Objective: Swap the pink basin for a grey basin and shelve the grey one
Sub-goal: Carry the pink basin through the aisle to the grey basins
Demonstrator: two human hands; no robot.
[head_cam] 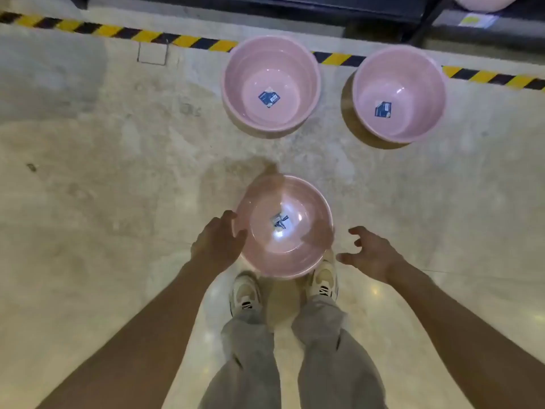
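Observation:
Three pink basins are on the concrete floor. The nearest pink basin (284,228) is blurred, just in front of my shoes, with a label in its bottom. My left hand (216,242) is at its left rim with relaxed fingers; whether it touches the rim is unclear. To the right of the basin, my right hand (367,252) is clear of the rim, its fingers spread and loosely bent. Two more pink basins stand farther off, one in the middle (271,84) and one to its right (399,94). I see no grey basin.
A yellow-and-black hazard stripe (188,41) crosses the floor behind the basins. Beyond it is the dark base of a shelf unit (383,10), with a pink item (480,1) at the top right. My shoes (246,293) stand close behind the near basin.

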